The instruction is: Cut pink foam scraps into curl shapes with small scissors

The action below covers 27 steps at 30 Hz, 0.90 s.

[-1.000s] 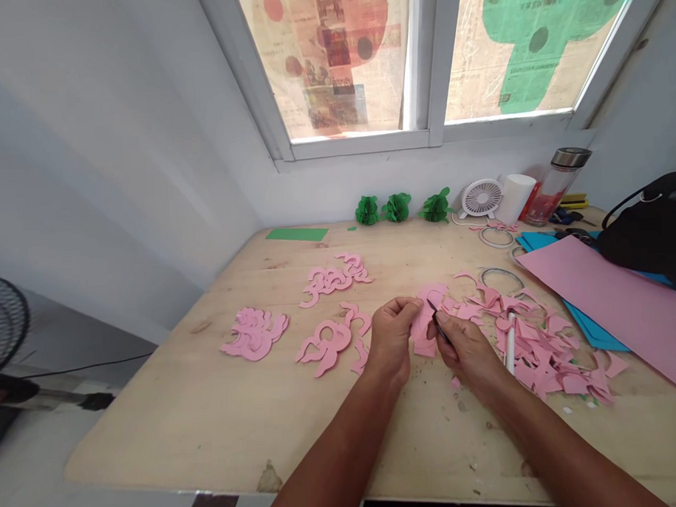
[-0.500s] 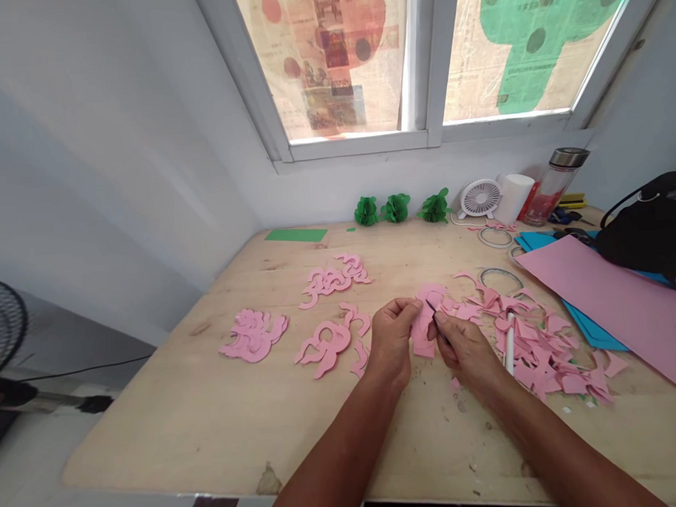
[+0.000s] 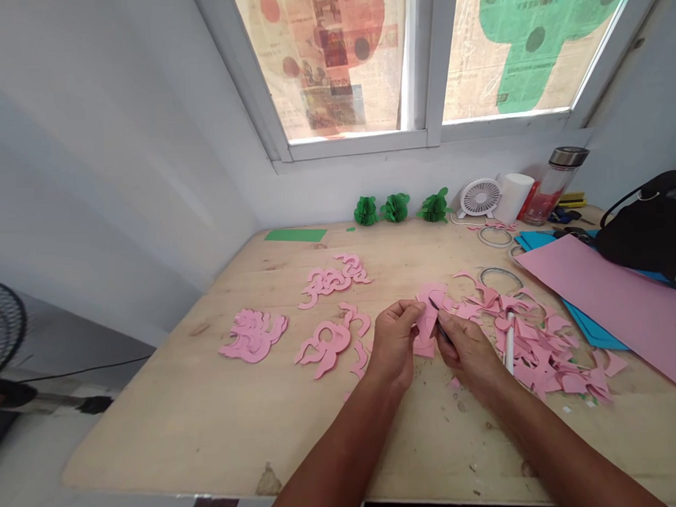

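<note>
My left hand (image 3: pixel 397 339) pinches the left edge of a pink paper piece (image 3: pixel 426 339) above the wooden table. My right hand (image 3: pixel 464 344) is closed around a small dark cutting tool (image 3: pixel 435 305), whose tip lies against the paper. Curly pink cutouts (image 3: pixel 326 344) rest left of my hands, with another group (image 3: pixel 334 280) behind them and a stacked one (image 3: pixel 255 335) farther left. Right of my right hand, pink scraps (image 3: pixel 546 350) lie in a heap with a white stick (image 3: pixel 510 343) among them.
Green paper ornaments (image 3: pixel 395 208), a small white fan (image 3: pixel 480 198), a white roll (image 3: pixel 514 197) and a bottle (image 3: pixel 556 187) stand along the wall. Tape rings (image 3: pixel 501 279), a large pink sheet (image 3: pixel 611 296), blue sheets (image 3: pixel 592 326) and a black bag (image 3: pixel 648 235) are at the right. A green strip (image 3: pixel 296 236) lies back left.
My left hand has shifted slightly right. The tool's dark tip has turned a little and shows more clearly against the pink paper.
</note>
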Each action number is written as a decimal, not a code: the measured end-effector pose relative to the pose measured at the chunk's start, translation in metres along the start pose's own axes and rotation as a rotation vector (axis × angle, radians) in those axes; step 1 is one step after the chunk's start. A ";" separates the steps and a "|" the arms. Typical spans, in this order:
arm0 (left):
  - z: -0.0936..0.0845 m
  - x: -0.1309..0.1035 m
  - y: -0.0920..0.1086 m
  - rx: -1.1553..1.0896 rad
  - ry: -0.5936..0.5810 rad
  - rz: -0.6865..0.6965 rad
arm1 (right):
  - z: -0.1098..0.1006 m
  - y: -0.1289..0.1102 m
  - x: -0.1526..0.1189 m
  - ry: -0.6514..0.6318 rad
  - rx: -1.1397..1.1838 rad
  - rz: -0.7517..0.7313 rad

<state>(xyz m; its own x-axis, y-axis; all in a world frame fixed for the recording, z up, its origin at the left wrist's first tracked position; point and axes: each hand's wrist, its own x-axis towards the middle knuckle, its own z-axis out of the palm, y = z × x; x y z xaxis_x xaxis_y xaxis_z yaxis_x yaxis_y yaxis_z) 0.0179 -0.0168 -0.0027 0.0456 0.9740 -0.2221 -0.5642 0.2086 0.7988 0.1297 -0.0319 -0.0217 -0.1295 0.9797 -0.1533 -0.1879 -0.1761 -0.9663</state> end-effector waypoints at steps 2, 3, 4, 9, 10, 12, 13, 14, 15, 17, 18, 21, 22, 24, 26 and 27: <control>-0.001 0.000 0.002 -0.002 -0.025 -0.025 | -0.001 -0.002 -0.001 -0.014 0.002 -0.001; -0.002 0.000 0.003 -0.003 -0.037 -0.039 | -0.001 -0.003 -0.001 -0.026 0.006 -0.002; -0.002 0.000 0.005 -0.004 -0.049 -0.052 | -0.001 -0.003 -0.001 -0.040 0.011 -0.002; -0.002 -0.001 0.012 -0.041 -0.118 -0.083 | -0.002 -0.001 0.000 -0.070 0.020 -0.007; -0.002 -0.001 0.013 -0.048 -0.128 -0.089 | -0.002 0.000 0.000 -0.067 0.021 -0.011; -0.001 -0.001 0.014 -0.056 -0.140 -0.104 | -0.002 0.000 0.000 -0.061 0.021 -0.018; -0.001 -0.002 0.014 -0.058 -0.142 -0.109 | -0.002 0.000 0.001 -0.056 0.019 -0.023; -0.002 -0.002 0.014 -0.057 -0.140 -0.109 | -0.002 0.000 0.001 -0.052 0.016 -0.028; -0.002 -0.002 0.013 -0.052 -0.135 -0.107 | -0.001 -0.001 0.000 -0.049 0.012 -0.033; -0.002 -0.002 0.013 -0.033 -0.123 -0.095 | -0.001 -0.002 0.000 -0.042 0.003 -0.044; -0.002 -0.002 0.012 -0.020 -0.115 -0.086 | -0.001 -0.003 0.000 -0.037 -0.002 -0.049; 0.000 -0.003 0.011 0.015 -0.092 -0.059 | 0.000 -0.005 -0.001 -0.019 -0.012 -0.053; 0.000 -0.003 0.010 0.028 -0.084 -0.047 | 0.001 -0.005 -0.001 -0.016 -0.014 -0.050; 0.001 -0.003 0.009 0.058 -0.072 -0.025 | 0.001 -0.006 -0.001 -0.020 -0.011 -0.043; 0.002 -0.003 0.008 0.089 -0.070 -0.005 | 0.001 -0.006 -0.002 -0.027 -0.007 -0.047; 0.002 -0.003 0.007 0.103 -0.070 0.003 | 0.001 -0.006 -0.002 -0.028 -0.004 -0.050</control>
<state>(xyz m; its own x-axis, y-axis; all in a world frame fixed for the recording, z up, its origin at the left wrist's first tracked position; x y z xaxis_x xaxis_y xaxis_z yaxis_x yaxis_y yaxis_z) 0.0151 -0.0183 0.0046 0.1035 0.9777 -0.1827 -0.4771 0.2100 0.8534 0.1301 -0.0328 -0.0158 -0.1473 0.9842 -0.0985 -0.1910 -0.1261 -0.9735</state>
